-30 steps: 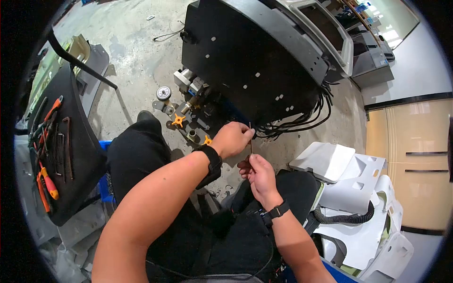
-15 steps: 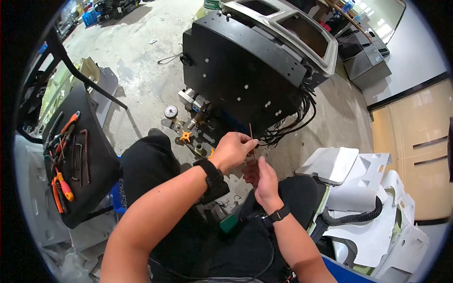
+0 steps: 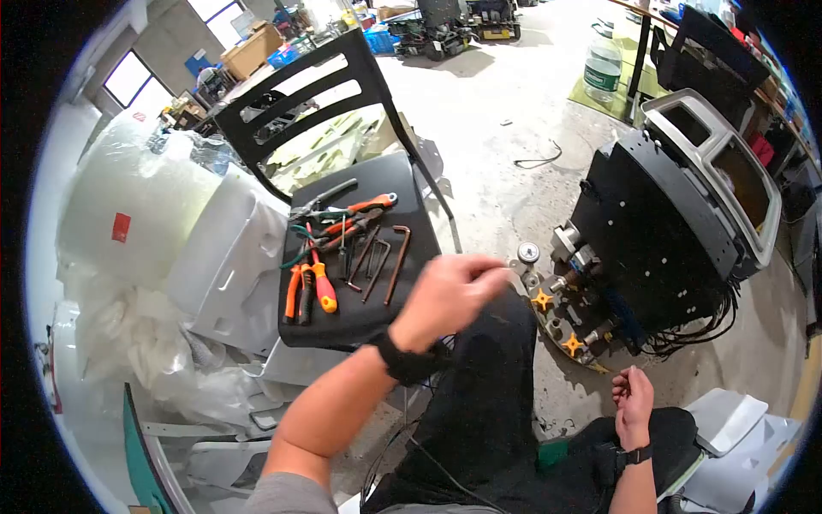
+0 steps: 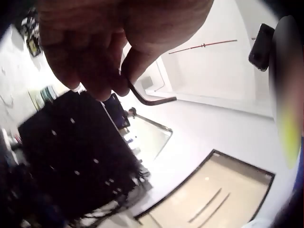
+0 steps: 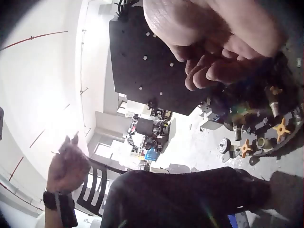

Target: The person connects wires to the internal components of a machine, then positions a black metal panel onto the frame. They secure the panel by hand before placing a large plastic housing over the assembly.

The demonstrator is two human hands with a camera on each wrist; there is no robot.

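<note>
the left hand (image 3: 447,295) pinches a bent hex key (image 4: 151,101) beside the chair (image 3: 399,176). the right hand (image 3: 634,399) is loosely curled.

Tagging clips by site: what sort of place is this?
Probably a repair or assembly workshop: pliers and hex keys laid out on a chair, a black machine housing trailing cables, and a scuffed, bare floor.

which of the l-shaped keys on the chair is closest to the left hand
The long reddish-brown key, furthest right on the seat, is closest to the left hand; the other L-shaped keys lie left of it.
</note>
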